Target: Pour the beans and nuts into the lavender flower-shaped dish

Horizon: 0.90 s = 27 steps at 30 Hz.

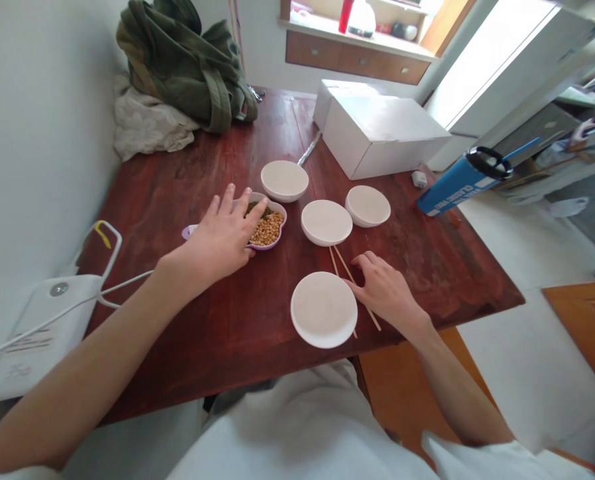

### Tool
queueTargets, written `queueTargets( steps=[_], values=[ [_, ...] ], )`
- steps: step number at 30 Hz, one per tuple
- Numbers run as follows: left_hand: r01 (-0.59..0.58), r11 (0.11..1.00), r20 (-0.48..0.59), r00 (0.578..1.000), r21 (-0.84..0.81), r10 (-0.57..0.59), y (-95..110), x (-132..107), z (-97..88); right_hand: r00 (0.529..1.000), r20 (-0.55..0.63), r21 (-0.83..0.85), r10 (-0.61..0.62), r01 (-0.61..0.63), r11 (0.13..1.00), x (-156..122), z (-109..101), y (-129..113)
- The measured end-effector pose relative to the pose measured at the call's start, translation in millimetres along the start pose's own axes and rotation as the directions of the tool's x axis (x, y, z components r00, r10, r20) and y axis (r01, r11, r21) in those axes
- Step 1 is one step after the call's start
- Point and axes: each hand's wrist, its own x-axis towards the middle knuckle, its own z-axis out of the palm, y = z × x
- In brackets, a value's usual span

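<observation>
My left hand [224, 237] reaches over the near rim of a lilac bowl [272, 241] filled with yellow and green beans, fingers spread and open. My right hand [384, 288] lies on the dark red table [187, 320], fingers curled down onto a pair of wooden chopsticks [341, 264] that run under it. An empty white bowl [323, 309] sits just left of that hand. Three more white bowls stand beyond: one at the centre [326, 222], one further back [284, 180], one to the right [368, 205].
A white box [382, 133] and a green bag [187, 60] on pale cloth sit at the table's far side. A blue bottle [457, 183] lies at the right edge. A white device [32, 333] with a cable rests at the left.
</observation>
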Motion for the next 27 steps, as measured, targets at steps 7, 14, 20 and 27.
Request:
queueTargets(
  steps=[7,14,20,27],
  values=[
    [-0.326,0.829,-0.303,0.932,-0.453,0.201,61.2,-55.3,11.8,0.998,0.037,-0.092,-0.040,0.044,0.995,2.0,-1.1,-7.2],
    [-0.170,0.641,-0.113,0.985,-0.748,0.129,72.8,-61.0,67.1,0.996,0.066,-0.142,0.055,-0.045,0.989,-2.3,-6.4,2.2],
    [-0.235,0.530,-0.217,0.971,-0.815,0.097,65.8,-55.5,75.7,0.991,0.123,-0.035,-0.056,0.060,0.998,-15.7,-11.4,30.1],
    [-0.229,0.565,-0.264,0.964,-0.792,0.021,38.2,-54.5,72.7,0.981,0.085,0.125,-0.173,0.161,0.979,-28.1,-9.0,48.5]
  ],
)
